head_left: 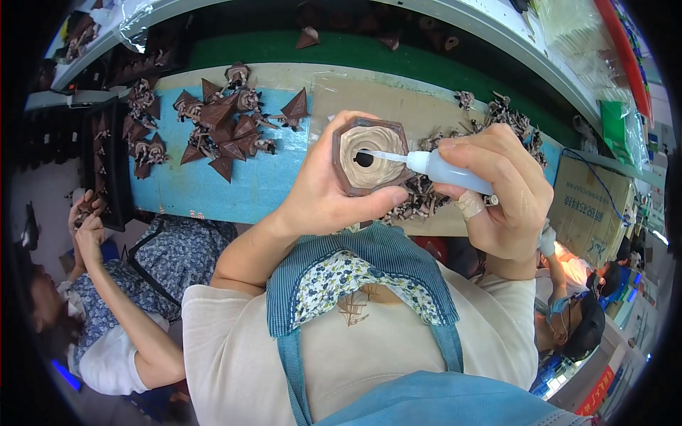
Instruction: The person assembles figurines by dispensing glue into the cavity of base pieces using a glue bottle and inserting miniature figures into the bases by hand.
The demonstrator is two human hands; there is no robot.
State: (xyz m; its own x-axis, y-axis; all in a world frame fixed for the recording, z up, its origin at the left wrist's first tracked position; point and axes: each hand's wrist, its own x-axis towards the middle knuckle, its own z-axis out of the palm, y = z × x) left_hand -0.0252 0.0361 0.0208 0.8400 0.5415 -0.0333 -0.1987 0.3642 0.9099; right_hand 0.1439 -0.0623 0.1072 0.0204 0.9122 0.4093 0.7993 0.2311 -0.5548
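Observation:
My left hand (320, 195) grips a brown hollow piece (375, 136) with an angular rim, held up over the table. Its inside is ridged and tan, with a dark round hole near the middle. In my right hand (506, 181) is a small translucent squeeze bottle (447, 172), tipped sideways. The bottle's thin nozzle (387, 155) points left into the piece, its tip by the edge of the hole. Whether anything flows from it I cannot tell. Behind and below my right hand lies a heap of small brown and beige figure parts (419, 201).
Several brown pointed pieces with small figures (227, 128) lie on the blue mat (234, 195) at left. A black tray (114, 156) stands beyond them. A metal shelf (497, 46) overhangs the far side. A cardboard box (586, 199) is at right. People (135, 326) sit on both sides.

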